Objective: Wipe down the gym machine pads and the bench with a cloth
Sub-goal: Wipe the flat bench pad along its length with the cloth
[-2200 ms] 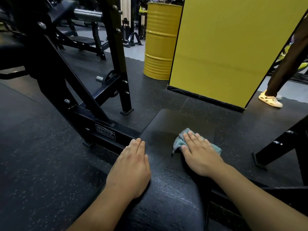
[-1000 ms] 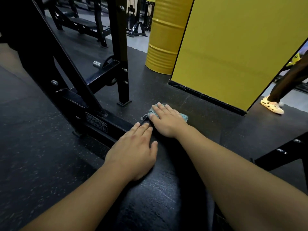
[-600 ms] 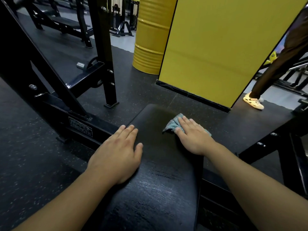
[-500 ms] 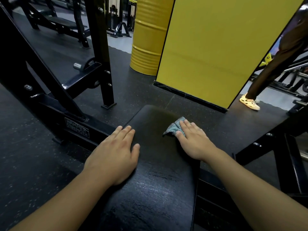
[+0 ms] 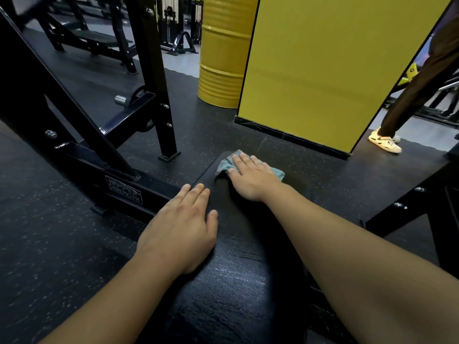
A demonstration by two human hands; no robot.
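A long black padded bench runs away from me down the middle of the view. My right hand lies flat at its far end, pressing a crumpled teal cloth onto the pad; the cloth sticks out on both sides of the fingers. My left hand rests palm down on the bench's left edge, closer to me, fingers together, holding nothing.
A black steel machine frame with a weight peg stands left of the bench. Behind it are a yellow drum and a yellow wall panel. A person's leg and pale shoe stand at the right. Another black frame leg is right.
My right hand has slid the cloth further away and leftward, to the bench's far end. My left hand has stayed on the left edge.
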